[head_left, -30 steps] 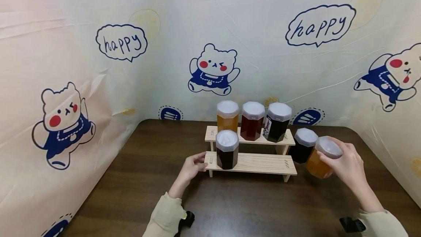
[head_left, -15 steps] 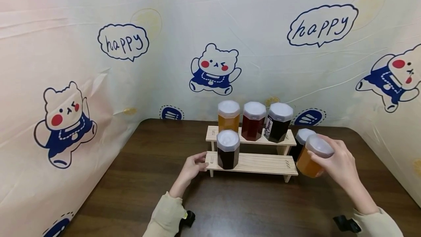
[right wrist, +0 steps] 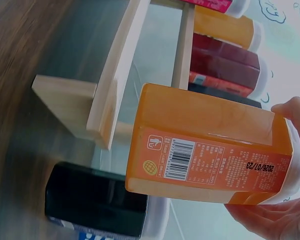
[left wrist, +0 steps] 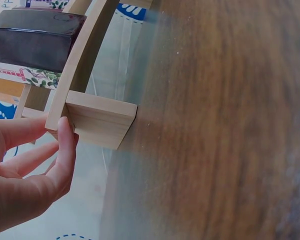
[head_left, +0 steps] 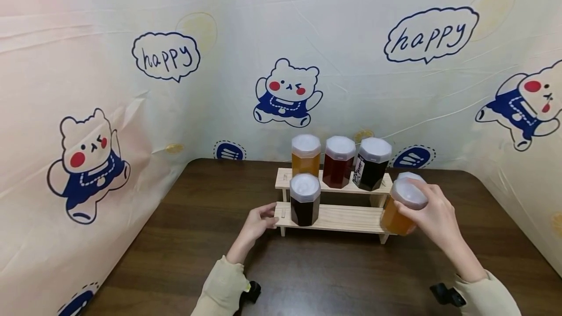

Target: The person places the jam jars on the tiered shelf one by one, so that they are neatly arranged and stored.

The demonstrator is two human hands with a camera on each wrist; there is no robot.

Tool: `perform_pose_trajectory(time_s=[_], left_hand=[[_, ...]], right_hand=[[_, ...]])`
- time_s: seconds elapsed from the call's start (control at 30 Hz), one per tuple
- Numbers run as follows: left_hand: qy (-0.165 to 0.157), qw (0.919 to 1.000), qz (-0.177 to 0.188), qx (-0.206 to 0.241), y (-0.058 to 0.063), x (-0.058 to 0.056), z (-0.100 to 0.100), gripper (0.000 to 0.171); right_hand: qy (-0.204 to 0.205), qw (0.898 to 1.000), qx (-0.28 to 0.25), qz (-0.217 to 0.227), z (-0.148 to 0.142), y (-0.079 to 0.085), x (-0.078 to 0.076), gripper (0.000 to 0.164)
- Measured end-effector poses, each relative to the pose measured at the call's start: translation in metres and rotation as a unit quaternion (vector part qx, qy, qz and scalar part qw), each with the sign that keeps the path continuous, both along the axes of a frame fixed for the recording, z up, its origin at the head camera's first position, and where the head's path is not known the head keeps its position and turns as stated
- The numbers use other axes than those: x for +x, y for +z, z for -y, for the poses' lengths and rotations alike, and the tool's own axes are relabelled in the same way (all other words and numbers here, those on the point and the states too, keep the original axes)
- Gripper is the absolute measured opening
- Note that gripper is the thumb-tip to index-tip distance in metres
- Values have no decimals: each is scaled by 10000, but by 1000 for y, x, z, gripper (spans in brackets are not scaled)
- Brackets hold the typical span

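Observation:
My right hand (head_left: 434,213) grips the white lid of an orange jar (head_left: 396,216), tilted slightly at the right end of the lower step of a two-step wooden display rack (head_left: 351,216). In the right wrist view a barcode label faces the camera on the orange jar (right wrist: 205,145); its base is near the step's end, and whether they touch I cannot tell. My left hand (head_left: 256,222) pinches the left end of the lower step, thumb and finger around the board in the left wrist view. A dark jar (head_left: 304,212) stands on that step's left part.
On the upper step stand an amber jar (head_left: 305,162), a dark red jar (head_left: 337,169) and a black labelled jar (head_left: 371,172). Another dark jar (right wrist: 97,200) stands on the brown table (head_left: 307,277) right of the rack, mostly hidden in the head view. A printed curtain (head_left: 351,96) surrounds the table.
My right hand has carried the orange jar leftward, from beside the dark jar on the table to the lower step's right end. The left hand has kept its hold on the rack.

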State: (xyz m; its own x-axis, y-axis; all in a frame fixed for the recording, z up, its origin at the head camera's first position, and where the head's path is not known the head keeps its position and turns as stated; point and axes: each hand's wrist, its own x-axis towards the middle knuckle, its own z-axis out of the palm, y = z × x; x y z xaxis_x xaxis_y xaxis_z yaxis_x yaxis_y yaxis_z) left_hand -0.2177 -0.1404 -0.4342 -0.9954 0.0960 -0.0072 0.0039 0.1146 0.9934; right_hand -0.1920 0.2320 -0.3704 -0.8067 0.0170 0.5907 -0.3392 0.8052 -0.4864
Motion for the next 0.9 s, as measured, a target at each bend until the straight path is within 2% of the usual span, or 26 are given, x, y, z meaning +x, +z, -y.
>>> perform_pose_trajectory(time_s=[0.43,0.7,0.9], left_hand=[[7,10000,-21,-44,0,-1,0,42],[0,10000,-20,-71,0,0,0,42],[-22,10000,-31,-51,0,0,0,42]], right_hand=[[386,9991,-159,-65,24,-4,-9,53],[524,9983,-158,-219,37,-6,-15,54],[599,9979,-189,-165,47,-6,-18,54]])
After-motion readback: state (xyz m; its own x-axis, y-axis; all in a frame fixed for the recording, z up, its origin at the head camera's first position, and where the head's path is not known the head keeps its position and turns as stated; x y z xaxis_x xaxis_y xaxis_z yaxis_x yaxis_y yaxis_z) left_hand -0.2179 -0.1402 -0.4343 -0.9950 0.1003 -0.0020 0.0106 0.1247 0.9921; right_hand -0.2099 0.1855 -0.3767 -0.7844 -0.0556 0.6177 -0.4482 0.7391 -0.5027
